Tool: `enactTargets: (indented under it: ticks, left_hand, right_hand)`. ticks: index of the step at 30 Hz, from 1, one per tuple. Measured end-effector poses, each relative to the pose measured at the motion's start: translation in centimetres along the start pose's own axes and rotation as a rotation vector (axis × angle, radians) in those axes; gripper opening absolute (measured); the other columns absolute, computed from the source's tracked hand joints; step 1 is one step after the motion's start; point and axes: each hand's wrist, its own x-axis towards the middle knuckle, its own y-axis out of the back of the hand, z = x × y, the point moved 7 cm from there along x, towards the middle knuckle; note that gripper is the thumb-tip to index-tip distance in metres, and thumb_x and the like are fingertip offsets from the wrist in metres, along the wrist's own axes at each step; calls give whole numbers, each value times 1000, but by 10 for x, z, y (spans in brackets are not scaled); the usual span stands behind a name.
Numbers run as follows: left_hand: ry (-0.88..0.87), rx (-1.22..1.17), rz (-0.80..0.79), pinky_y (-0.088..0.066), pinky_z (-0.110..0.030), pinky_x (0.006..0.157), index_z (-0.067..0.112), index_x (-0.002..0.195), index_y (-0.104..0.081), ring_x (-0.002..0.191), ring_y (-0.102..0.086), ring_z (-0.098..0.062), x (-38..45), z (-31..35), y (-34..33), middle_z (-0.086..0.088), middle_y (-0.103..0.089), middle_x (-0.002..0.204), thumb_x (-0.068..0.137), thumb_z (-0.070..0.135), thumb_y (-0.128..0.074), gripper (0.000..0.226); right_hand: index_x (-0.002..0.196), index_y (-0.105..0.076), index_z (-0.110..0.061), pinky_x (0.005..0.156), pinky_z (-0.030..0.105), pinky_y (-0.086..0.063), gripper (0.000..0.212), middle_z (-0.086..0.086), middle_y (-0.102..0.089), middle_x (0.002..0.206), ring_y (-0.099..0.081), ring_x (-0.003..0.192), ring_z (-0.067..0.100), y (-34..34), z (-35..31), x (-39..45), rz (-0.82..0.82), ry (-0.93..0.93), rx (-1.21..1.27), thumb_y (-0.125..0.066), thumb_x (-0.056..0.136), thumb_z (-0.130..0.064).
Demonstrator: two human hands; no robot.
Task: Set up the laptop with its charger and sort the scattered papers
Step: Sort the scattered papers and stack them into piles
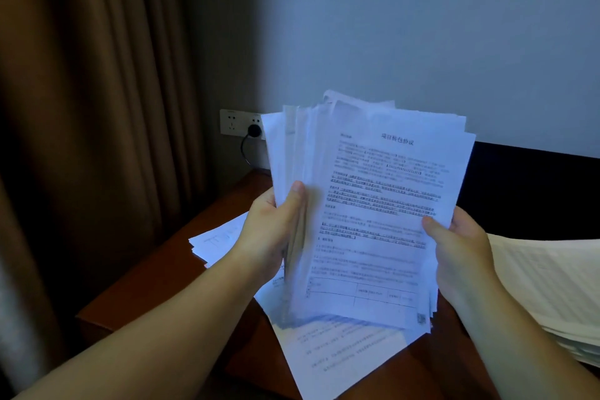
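That fat stack of papers (pixel 367 204), held up over the desk (pixel 156 276), looks floppy and slidey, so left hand (pixel 272 230) at 9 o'clock and right hand (pixel 461 247) at 3, thumbs pinching its side edges, seems smart.

Dim room: brown curtain (pixel 91 91) beside pale wall (pixel 422 26), wooden table (pixel 152 273) below.

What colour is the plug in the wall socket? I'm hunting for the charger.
Black, with a black cable, on the plug in the head view.
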Motion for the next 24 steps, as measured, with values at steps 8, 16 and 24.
enactTargets:
  ticks: [8,16,24]
  left_hand:
    - [-147,189,-157,-59,-49,96,0,113,-73,107,-73,-34,4,16,-15,-12,-77,112,85,-8,-74,29]
    - [-156,203,-14,-60,-44,90,7,112,-73,101,-75,-27,2,5,-1,-5,-79,108,88,-8,-72,28]
    - [-291,275,41,-56,-40,99,22,117,-68,109,-71,-11,-2,16,-1,9,-77,113,90,-4,-73,38]
  right_hand:
    - [124,-63,-13,95,42,-54,39,6,-73,121,-69,112,24,-22,-34,-6,-205,124,72,-52,96,13]
    - [135,-54,-21,105,45,-50,55,-3,-70,126,-66,117,14,-29,-25,-14,-366,154,-58,-63,91,11]
    - [119,-64,-21,96,39,-54,44,-4,-75,118,-71,109,15,-33,-39,-13,-348,153,-48,-61,91,12]
